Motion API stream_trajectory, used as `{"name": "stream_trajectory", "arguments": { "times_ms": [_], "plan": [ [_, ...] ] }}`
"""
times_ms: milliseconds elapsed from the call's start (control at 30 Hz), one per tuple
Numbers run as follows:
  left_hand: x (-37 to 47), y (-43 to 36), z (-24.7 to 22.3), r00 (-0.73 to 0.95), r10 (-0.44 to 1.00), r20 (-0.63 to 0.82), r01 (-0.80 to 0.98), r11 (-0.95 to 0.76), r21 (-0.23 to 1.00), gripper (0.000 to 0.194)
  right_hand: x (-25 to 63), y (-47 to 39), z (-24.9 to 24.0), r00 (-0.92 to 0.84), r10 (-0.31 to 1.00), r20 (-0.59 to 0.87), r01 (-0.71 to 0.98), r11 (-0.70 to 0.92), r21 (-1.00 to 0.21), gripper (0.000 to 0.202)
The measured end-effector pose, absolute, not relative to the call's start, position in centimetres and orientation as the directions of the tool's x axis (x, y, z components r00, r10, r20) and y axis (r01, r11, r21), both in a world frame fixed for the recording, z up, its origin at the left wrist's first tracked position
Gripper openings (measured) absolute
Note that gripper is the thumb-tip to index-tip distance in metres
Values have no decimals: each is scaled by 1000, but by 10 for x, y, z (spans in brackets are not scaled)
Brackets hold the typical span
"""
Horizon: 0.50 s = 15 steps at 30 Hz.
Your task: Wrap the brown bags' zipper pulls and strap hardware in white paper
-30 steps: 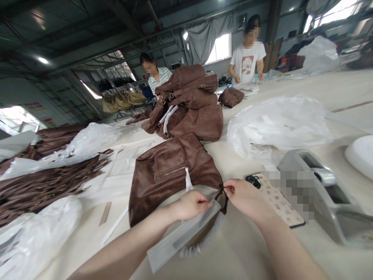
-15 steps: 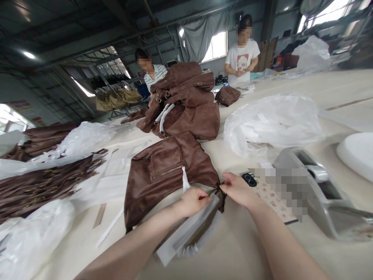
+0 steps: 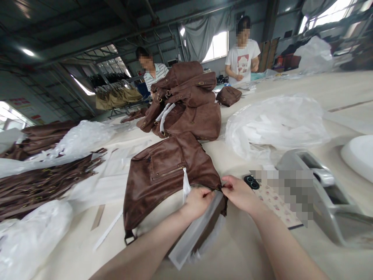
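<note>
A brown leather handbag (image 3: 163, 171) lies flat on the table, with white wrapping (image 3: 186, 179) tied to its zip pull. Beside the bag's right corner, my left hand (image 3: 199, 201) is closed, pinching the upper end of a brown strap wrapped in translucent white sheeting (image 3: 192, 233). My right hand (image 3: 239, 192) is closed in a pinch on that same corner of the bag, close to my left fingertips. The fastening between the fingers is too small to make out. A metal ring (image 3: 129, 237) shows at the bag's lower left corner.
Brown bags (image 3: 192, 105) are piled beyond. Right stand a phone (image 3: 251, 182), a grey tape dispenser (image 3: 335, 217) and a clear plastic bag (image 3: 276, 120). Several brown straps (image 3: 43, 182) and plastic sheeting (image 3: 37, 233) lie left. Two people (image 3: 243, 58) stand across the table.
My left hand has moved right and closer to my right hand at the bag's corner. The wrapped strap has shifted right with it. The bag's lower left ring now shows.
</note>
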State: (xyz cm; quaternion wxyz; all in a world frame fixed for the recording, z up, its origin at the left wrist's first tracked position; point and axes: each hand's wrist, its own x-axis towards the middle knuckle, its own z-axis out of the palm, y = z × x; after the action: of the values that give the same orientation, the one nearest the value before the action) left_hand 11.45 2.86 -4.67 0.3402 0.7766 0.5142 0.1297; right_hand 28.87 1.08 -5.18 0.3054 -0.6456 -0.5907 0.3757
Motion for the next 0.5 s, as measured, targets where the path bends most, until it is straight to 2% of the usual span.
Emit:
{"name": "stream_trajectory", "arguments": {
  "times_ms": [200,367,433,500],
  "plan": [
    [124,31,-47,377,900,-218,725,-141,674,40,286,10,-52,15,993,-121,541,-109,-834,42],
    [139,34,-54,292,930,-222,691,-44,721,30,286,10,-52,35,994,-104,560,-106,-821,37],
    [139,34,-54,274,931,-240,672,-6,741,23,285,7,-46,109,993,-54,605,-109,-789,30],
    [131,36,-48,271,924,-271,648,33,761,19,281,1,-35,236,970,60,638,-108,-762,24]
  ]
}}
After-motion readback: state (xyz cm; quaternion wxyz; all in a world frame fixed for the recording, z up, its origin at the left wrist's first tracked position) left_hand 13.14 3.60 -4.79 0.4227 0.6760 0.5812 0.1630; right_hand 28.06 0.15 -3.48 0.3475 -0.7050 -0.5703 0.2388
